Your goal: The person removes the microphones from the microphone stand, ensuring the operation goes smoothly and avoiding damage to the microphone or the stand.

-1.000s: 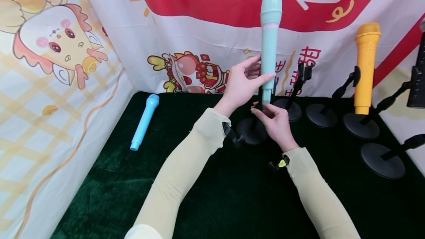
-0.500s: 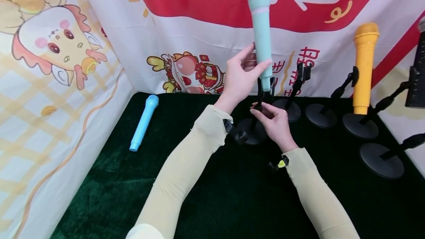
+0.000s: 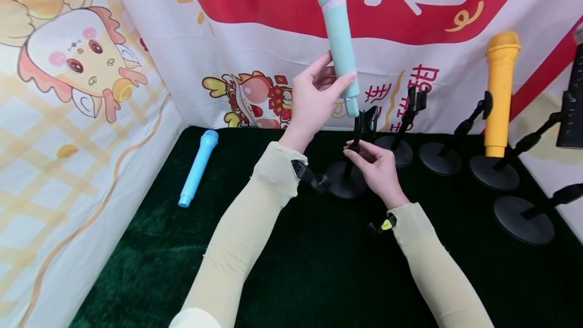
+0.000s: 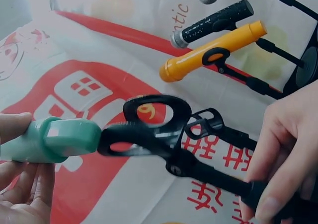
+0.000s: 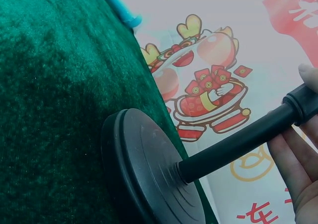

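Evidently a dressed table: printed backdrop behind, dark green velvet cloth below. Black disc-based stands line the right side; the orange microphone sits in one's clip, so presumably that clip bears it. Nearer the middle, another black stand has its disc flat on the velvet, likely for stability.

Mint-green microphone: in the air, head up, leaning leftward, top cut by the head view's edge. Tail is just beside the near stand; contact hard to tell. Light-blue microphone lies on the velvet at left, apart from both hands.

Left hand: partly closed, thumb and fingers about the mint handle low down; that leaves head and tail exposed. Right hand: narrow pinch on the near stand's stem, probably to steady it. Smallest, the looped clip atop that stem: no microphone in it.
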Demonstrator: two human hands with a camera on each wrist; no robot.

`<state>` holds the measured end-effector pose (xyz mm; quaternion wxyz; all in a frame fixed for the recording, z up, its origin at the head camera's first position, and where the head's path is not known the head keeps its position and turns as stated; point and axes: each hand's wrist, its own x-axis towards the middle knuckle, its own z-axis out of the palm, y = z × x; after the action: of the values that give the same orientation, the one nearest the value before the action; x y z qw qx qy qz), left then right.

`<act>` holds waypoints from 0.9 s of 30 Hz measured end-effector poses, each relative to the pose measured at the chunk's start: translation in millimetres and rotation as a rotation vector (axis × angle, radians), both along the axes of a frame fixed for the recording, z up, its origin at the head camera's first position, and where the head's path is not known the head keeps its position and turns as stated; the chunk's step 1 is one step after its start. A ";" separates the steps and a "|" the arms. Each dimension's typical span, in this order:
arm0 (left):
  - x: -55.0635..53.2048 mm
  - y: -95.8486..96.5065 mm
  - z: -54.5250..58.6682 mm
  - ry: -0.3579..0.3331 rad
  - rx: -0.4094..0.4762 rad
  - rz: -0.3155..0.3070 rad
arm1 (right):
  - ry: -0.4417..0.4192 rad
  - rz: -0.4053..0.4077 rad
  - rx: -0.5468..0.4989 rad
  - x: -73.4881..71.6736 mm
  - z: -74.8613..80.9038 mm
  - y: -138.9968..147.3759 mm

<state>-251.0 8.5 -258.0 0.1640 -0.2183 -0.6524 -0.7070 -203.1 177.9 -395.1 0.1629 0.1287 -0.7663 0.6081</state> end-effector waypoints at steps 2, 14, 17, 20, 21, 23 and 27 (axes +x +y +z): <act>-1.2 -3.3 -2.3 -0.015 0.006 0.004 | -0.009 -0.002 0.004 0.2 -0.1 0.2; -9.4 -23.1 -28.0 -0.052 -0.110 0.044 | -0.042 0.007 0.011 0.3 0.2 1.2; -11.8 -29.2 -38.6 -0.081 -0.133 0.052 | -0.038 0.010 0.010 0.5 0.7 1.3; -13.0 -36.9 -50.2 -0.124 -0.155 0.054 | -0.034 0.012 0.010 0.7 1.1 1.1; -13.1 -39.5 -54.1 -0.139 -0.162 0.055 | -0.035 0.012 0.012 0.7 0.9 1.1; -13.2 -44.5 -62.0 -0.169 -0.175 0.055 | -0.036 0.011 0.011 0.9 1.1 1.2; -13.5 -52.1 -76.2 -0.193 -0.190 0.058 | -0.040 0.007 0.010 1.2 1.2 1.6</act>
<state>-264.5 -43.6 -334.2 0.0996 -0.1448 -0.7351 -0.6547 -201.9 179.6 -393.9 0.1447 0.1200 -0.7718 0.6074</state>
